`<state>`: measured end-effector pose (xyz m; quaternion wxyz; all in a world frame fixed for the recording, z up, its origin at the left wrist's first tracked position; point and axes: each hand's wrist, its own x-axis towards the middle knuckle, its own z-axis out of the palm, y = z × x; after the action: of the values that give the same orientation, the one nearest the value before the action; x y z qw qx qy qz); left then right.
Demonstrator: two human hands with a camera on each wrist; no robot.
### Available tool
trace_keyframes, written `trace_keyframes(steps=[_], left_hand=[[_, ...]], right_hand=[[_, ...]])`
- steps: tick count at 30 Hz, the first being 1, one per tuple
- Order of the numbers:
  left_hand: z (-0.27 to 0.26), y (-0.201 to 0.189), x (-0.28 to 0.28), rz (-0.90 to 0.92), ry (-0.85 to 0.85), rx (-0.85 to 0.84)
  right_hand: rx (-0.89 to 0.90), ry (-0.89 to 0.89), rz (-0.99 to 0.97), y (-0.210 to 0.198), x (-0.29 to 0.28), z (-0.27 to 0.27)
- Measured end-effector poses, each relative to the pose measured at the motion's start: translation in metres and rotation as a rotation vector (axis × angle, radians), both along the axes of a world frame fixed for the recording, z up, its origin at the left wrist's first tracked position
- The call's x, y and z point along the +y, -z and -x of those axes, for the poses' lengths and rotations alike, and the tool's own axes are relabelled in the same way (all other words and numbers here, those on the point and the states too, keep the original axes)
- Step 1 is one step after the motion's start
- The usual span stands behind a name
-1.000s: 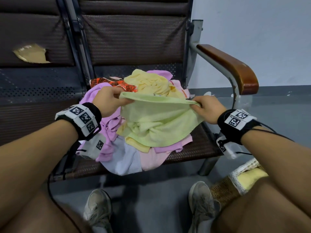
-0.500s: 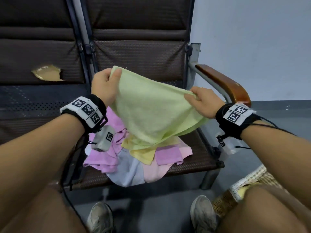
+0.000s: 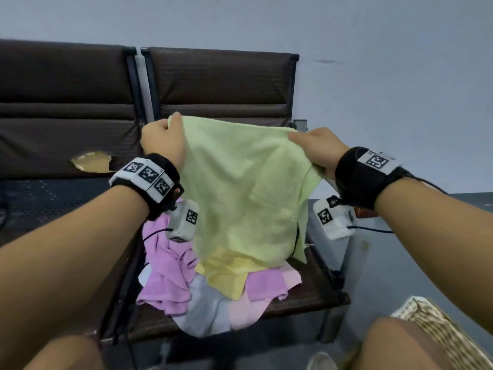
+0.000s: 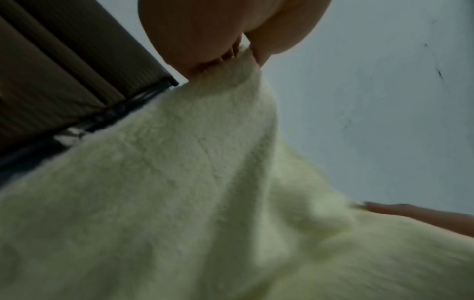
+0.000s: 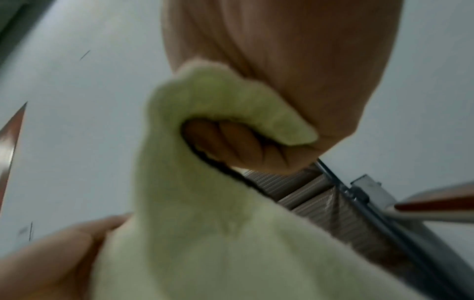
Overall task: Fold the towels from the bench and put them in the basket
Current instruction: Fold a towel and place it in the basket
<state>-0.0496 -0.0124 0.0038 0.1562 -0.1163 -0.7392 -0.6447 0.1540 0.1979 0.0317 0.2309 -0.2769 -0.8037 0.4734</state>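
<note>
A light green towel (image 3: 245,188) hangs spread in the air above the bench seat. My left hand (image 3: 162,140) pinches its upper left corner and my right hand (image 3: 314,148) grips its upper right corner. The left wrist view shows my fingers clamped on the green towel's (image 4: 179,182) edge. In the right wrist view the green towel (image 5: 205,203) is bunched inside my curled fingers (image 5: 231,142). Below it a heap of towels (image 3: 213,289) in pink, yellow and pale blue lies on the bench seat (image 3: 314,297). A woven basket (image 3: 440,335) stands on the floor at the lower right.
The dark bench backrest (image 3: 221,84) rises behind the towel, with a torn seat back (image 3: 90,161) to the left. A grey wall stands to the right. My knees (image 3: 394,345) are in the bottom corners, and a shoe (image 3: 320,363) is on the grey floor.
Both hands have lifted the green towel up off the heap and spread it wide. My head has tilted up, so the bench and heap sit lower in the view.
</note>
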Motion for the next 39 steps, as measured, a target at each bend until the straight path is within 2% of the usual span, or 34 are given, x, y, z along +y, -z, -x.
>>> trace_keyframes(steps=[2, 5, 7, 9, 11, 12, 14, 16, 18, 20, 23, 26, 29, 31, 33, 35, 39], left_hand=[[-0.014, -0.004, 0.012, -0.098, 0.072, -0.080], [-0.044, -0.002, 0.031, -0.181, 0.349, -0.123], [-0.069, 0.005, 0.040, -0.147, 0.522, -0.066], [-0.093, 0.013, 0.043, -0.045, 0.610, 0.036], [-0.107, 0.018, 0.043, 0.066, 0.697, 0.078], [-0.110, 0.018, 0.040, 0.070, 0.746, 0.036], [-0.108, 0.017, 0.036, -0.067, 0.812, -0.132], [-0.099, 0.018, 0.034, -0.172, 0.698, -0.194], [-0.087, 0.020, 0.034, -0.138, 0.619, -0.161], [-0.076, 0.025, 0.035, -0.049, 0.773, -0.213], [-0.066, 0.027, 0.034, 0.089, 0.997, -0.291], [-0.057, 0.026, 0.036, 0.100, 0.994, -0.259], [-0.048, 0.028, 0.048, 0.128, 0.930, -0.184], [-0.044, 0.027, 0.058, 0.176, 0.846, -0.133], [-0.040, 0.022, 0.068, 0.203, 0.730, -0.071], [-0.035, 0.013, 0.076, 0.189, 0.611, 0.001], [-0.030, -0.008, 0.077, 0.041, 0.594, 0.070]], right_hand=[[0.005, -0.008, 0.173, -0.006, -0.014, 0.004], [0.023, -0.081, 0.327, -0.008, -0.031, 0.012], [0.033, -0.126, 0.405, -0.008, -0.044, 0.015], [0.038, -0.182, 0.474, -0.005, -0.053, 0.016], [0.016, -0.228, 0.483, -0.002, -0.057, 0.012], [-0.007, -0.241, 0.471, 0.001, -0.056, 0.010], [-0.057, -0.247, 0.441, 0.006, -0.054, 0.006], [-0.070, -0.246, 0.442, 0.009, -0.052, 0.003], [-0.069, -0.314, 0.470, 0.009, -0.053, -0.001], [-0.073, -0.404, 0.427, 0.008, -0.051, -0.002], [-0.077, -0.411, 0.348, 0.007, -0.046, -0.002], [-0.113, -0.343, 0.139, 0.006, -0.029, -0.001], [-0.312, -0.283, -0.144, 0.005, -0.001, -0.001], [-0.395, -0.181, -0.377, 0.006, 0.013, 0.003], [-0.294, -0.054, -0.468, 0.009, 0.022, 0.010], [-0.105, 0.050, -0.448, 0.013, 0.027, 0.017], [0.169, 0.075, -0.455, 0.014, 0.026, 0.026]])
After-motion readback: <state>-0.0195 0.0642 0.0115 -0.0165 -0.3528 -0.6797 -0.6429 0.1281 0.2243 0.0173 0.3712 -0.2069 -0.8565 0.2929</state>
